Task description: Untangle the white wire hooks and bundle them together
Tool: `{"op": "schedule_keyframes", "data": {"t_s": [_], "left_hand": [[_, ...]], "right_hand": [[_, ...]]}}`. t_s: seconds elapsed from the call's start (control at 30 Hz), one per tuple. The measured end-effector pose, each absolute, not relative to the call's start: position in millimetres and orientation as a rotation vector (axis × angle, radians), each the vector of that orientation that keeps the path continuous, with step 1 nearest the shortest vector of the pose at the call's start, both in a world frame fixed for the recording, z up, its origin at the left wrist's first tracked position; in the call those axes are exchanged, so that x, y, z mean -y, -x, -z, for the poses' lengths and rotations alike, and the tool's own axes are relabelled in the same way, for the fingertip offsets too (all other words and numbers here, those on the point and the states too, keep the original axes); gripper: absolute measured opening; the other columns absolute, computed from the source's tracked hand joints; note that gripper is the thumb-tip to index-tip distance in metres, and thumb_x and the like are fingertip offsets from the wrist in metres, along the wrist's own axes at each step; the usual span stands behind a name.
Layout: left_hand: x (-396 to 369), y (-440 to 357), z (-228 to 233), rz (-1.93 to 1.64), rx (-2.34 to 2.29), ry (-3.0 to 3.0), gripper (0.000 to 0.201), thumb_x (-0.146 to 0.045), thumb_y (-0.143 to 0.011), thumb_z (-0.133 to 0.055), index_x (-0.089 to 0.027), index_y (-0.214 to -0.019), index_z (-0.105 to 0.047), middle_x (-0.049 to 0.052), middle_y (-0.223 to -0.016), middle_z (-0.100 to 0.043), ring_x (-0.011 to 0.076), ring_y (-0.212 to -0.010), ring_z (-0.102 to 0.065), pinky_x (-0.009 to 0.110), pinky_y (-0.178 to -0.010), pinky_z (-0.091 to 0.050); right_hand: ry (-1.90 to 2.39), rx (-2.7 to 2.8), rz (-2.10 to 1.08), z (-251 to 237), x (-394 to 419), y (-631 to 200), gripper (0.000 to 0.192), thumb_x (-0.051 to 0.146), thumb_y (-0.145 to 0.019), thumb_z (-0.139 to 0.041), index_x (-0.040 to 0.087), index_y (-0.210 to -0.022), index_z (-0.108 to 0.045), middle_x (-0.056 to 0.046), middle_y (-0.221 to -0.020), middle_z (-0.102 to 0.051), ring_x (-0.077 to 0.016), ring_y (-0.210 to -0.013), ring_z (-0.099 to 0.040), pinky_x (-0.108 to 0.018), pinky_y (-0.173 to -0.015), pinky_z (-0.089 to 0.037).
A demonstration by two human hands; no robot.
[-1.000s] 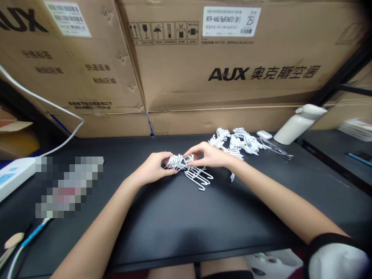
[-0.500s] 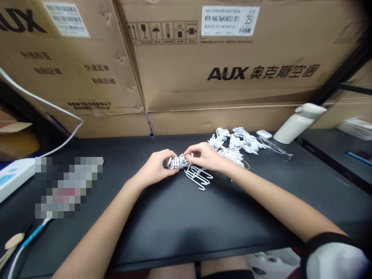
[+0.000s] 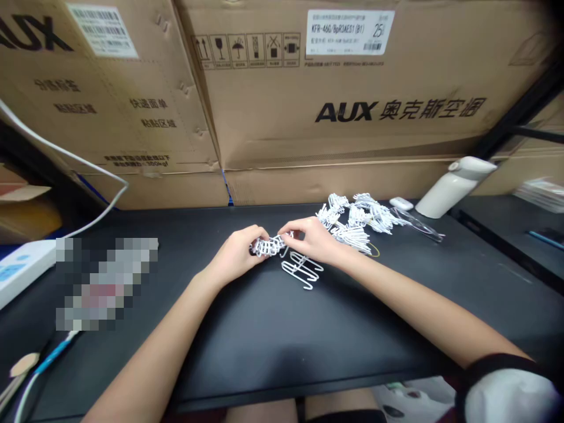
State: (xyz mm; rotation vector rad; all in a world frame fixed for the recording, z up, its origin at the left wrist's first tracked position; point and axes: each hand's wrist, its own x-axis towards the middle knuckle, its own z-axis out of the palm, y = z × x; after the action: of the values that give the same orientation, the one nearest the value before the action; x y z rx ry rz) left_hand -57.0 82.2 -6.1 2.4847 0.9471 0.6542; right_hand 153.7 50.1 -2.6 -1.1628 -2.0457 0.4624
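Observation:
Near the middle of the black table (image 3: 264, 329), my left hand (image 3: 238, 254) is closed around a bunch of white S-shaped hooks (image 3: 268, 247). Thumb and forefinger of my right hand (image 3: 314, 238) pinch at the right end of that bunch, apparently on one white hook; the fingertips partly cover it. Just below my right hand, several loose white hooks (image 3: 302, 271) lie side by side on the table. Behind and right of that hand is a pile of bundled white hooks (image 3: 359, 217), with a thin yellow band (image 3: 374, 251) at its lower edge.
Large cardboard boxes (image 3: 273, 129) stand along the back. At the right are a white bottle (image 3: 453, 188), a small white case (image 3: 400, 204) and eyeglasses (image 3: 425, 228). A white power strip (image 3: 26, 261), a cable (image 3: 79, 157) and a pixelated object (image 3: 106, 288) lie at the left.
The loose hooks below my right hand now lie apart from the held bunch and slightly more spread. Both hands stay in nearly the same place, still gripping.

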Motion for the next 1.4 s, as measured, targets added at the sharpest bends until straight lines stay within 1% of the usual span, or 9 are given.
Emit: {"op": "schedule_keyframes", "data": {"t_s": [0.1, 0.23, 0.4, 0.53, 0.67, 0.8, 1.03, 1.23, 1.4], "left_hand": [[-80, 55, 8, -0.661, -0.957, -2.545, 0.02, -0.028, -0.078, -0.058, -0.02, -0.097, -0.057, 0.001, -0.085, -0.06, 0.0131, -0.068, -0.052, 0.023, -0.06, -0.04], [-77, 54, 9, -0.635, -0.942, -2.615, 0.019, -0.029, -0.08, -0.058, -0.022, -0.097, -0.058, 0.002, -0.093, -0.059, 0.0149, -0.075, -0.054, 0.024, -0.062, -0.04], [-75, 51, 10, -0.672, -0.984, -2.594, 0.04, -0.035, -0.078, -0.063, -0.024, -0.114, -0.051, 0.002, -0.099, -0.06, 0.016, -0.08, -0.057, 0.025, -0.067, -0.043], [-75, 50, 12, -0.687, -0.942, -2.65, 0.026, -0.038, -0.082, -0.058, -0.022, -0.102, -0.056, 0.002, -0.094, -0.058, 0.0155, -0.079, -0.056, 0.025, -0.067, -0.042], [-77, 51, 14, -0.763, -0.929, -2.639, 0.025, -0.039, -0.083, -0.057, -0.02, -0.1, -0.057, 0.004, -0.098, -0.057, 0.015, -0.08, -0.056, 0.025, -0.068, -0.043], [-78, 51, 13, -0.765, -0.864, -2.607, 0.027, -0.041, -0.085, -0.055, -0.019, -0.099, -0.057, 0.004, -0.096, -0.06, 0.0149, -0.081, -0.056, 0.025, -0.073, -0.043], [-81, 52, 11, -0.733, -0.971, -2.42, 0.035, -0.048, -0.08, -0.059, -0.017, -0.097, -0.061, 0.002, -0.087, -0.064, 0.0127, -0.068, -0.055, 0.023, -0.064, -0.042], [-87, 56, 10, -0.66, -0.952, -2.196, 0.04, -0.051, -0.077, -0.061, -0.016, -0.098, -0.06, 0.002, -0.085, -0.065, 0.015, -0.073, -0.058, 0.024, -0.067, -0.045], [-84, 51, 12, -0.687, -0.923, -2.166, 0.041, -0.051, -0.077, -0.061, -0.016, -0.099, -0.059, 0.004, -0.088, -0.065, 0.0158, -0.073, -0.059, 0.025, -0.067, -0.047]], "right_hand": [[1.16, 2.062, -0.393, 6, -50, -152, 0.018, 0.016, -0.081, -0.053, 0.014, -0.083, -0.071, -0.002, -0.07, -0.068, -0.0102, -0.059, -0.055, -0.022, -0.062, -0.04], [1.225, 2.014, -0.396, 5, -49, -152, 0.017, 0.016, -0.08, -0.054, 0.014, -0.08, -0.071, -0.001, -0.066, -0.066, -0.01, -0.057, -0.054, -0.021, -0.06, -0.04], [1.236, 2.019, -0.421, 2, -48, -151, 0.018, 0.015, -0.079, -0.053, 0.013, -0.081, -0.071, 0.0, -0.062, -0.064, -0.0097, -0.056, -0.053, -0.021, -0.059, -0.039], [1.23, 2.021, -0.433, 3, -48, -151, 0.018, 0.017, -0.079, -0.054, 0.013, -0.081, -0.071, -0.001, -0.063, -0.065, -0.0093, -0.056, -0.054, -0.021, -0.058, -0.038], [1.204, 2.029, -0.429, 4, -48, -151, 0.017, 0.018, -0.08, -0.055, 0.013, -0.082, -0.071, -0.001, -0.064, -0.065, -0.0092, -0.057, -0.054, -0.021, -0.06, -0.039], [1.183, 2.066, -0.514, -1, -49, -154, 0.017, 0.016, -0.077, -0.055, 0.012, -0.082, -0.071, 0.0, -0.062, -0.063, -0.0086, -0.055, -0.051, -0.02, -0.057, -0.038], [1.291, 1.963, -0.664, -7, -56, -164, 0.019, 0.018, -0.076, -0.054, 0.013, -0.081, -0.072, -0.001, -0.063, -0.064, -0.0092, -0.055, -0.048, -0.021, -0.052, -0.035], [1.233, 2.024, -0.579, -16, -51, -164, 0.019, 0.017, -0.077, -0.054, 0.014, -0.081, -0.072, -0.002, -0.067, -0.066, -0.0098, -0.057, -0.051, -0.022, -0.056, -0.037], [1.335, 1.997, -0.459, -18, -45, -157, 0.018, 0.016, -0.076, -0.054, 0.013, -0.078, -0.072, -0.001, -0.062, -0.064, -0.0096, -0.055, -0.05, -0.022, -0.056, -0.035]]}}
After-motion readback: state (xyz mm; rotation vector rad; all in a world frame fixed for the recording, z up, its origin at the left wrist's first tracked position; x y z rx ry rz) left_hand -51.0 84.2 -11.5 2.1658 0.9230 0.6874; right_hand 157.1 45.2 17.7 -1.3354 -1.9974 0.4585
